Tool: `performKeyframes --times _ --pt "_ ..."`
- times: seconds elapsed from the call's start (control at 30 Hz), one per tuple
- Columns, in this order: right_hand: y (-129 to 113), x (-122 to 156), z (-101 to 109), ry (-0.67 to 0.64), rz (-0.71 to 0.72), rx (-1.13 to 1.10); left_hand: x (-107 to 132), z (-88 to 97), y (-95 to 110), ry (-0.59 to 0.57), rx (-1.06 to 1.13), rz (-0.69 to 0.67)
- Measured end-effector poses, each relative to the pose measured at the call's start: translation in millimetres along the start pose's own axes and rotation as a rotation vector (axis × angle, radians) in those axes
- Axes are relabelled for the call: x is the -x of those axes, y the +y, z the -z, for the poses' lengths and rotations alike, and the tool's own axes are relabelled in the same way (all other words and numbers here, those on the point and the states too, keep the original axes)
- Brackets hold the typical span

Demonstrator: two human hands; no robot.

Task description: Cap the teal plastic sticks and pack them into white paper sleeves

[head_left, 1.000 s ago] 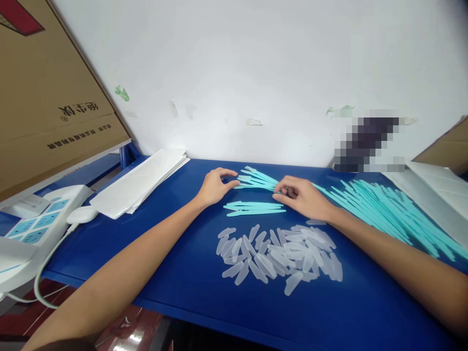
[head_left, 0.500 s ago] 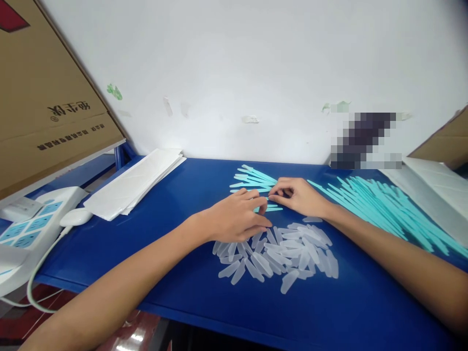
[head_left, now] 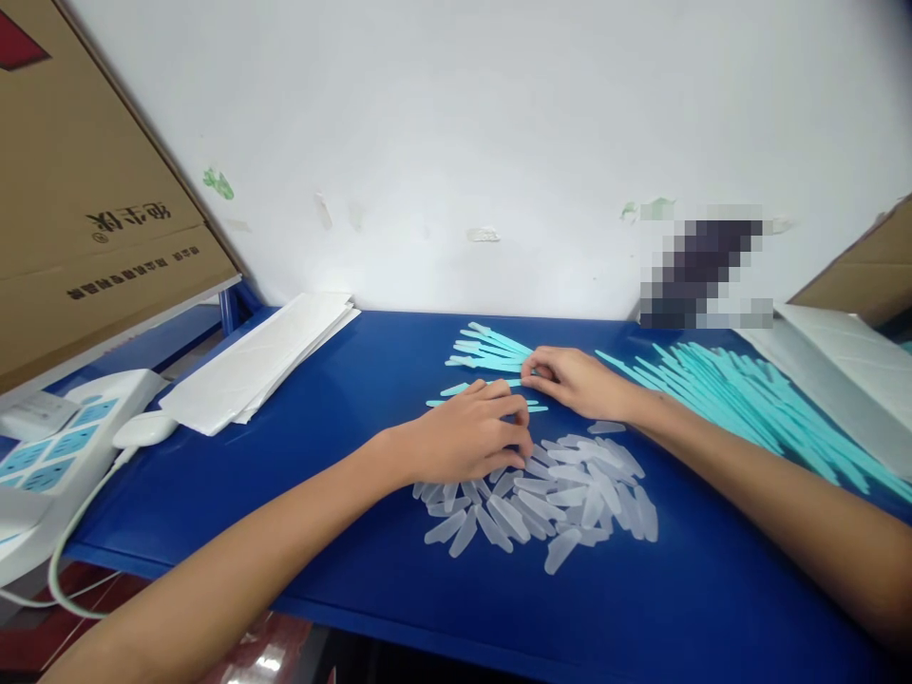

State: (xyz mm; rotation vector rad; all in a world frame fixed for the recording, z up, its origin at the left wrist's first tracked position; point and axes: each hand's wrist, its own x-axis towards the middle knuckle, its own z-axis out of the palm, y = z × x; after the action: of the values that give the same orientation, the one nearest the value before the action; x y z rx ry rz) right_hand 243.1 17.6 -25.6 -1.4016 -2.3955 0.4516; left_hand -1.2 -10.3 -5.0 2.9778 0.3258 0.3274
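Note:
My left hand (head_left: 466,437) rests at the near-left edge of a heap of several clear plastic caps (head_left: 562,494) on the blue table (head_left: 342,475); its fingers are curled and pinched over the caps, and what they hold is hidden. My right hand (head_left: 577,380) lies just beyond, fingers pinched on a turquoise plastic stick at the right end of a small fan of such sticks (head_left: 488,350). A few more turquoise sticks (head_left: 456,391) lie between the two hands.
A large pile of turquoise sticks (head_left: 741,399) spreads to the right. Stacked white sheets (head_left: 263,361) lie at the left, more white sheets (head_left: 841,370) at the right. A power strip (head_left: 49,456) and cardboard boxes (head_left: 92,190) stand at the far left; a white wall rises behind.
My left hand left the fan of sticks and came back toward me onto the clear caps, its fingers curling. My right hand stayed at the sticks, shifting slightly.

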Motion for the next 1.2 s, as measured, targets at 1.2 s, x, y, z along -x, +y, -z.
performKeyframes --times 1.2 --pt "5.5 5.4 -8.0 0.434 -0.091 -0.246 18.6 -11.5 -89.3 0.884 0.895 0.706"
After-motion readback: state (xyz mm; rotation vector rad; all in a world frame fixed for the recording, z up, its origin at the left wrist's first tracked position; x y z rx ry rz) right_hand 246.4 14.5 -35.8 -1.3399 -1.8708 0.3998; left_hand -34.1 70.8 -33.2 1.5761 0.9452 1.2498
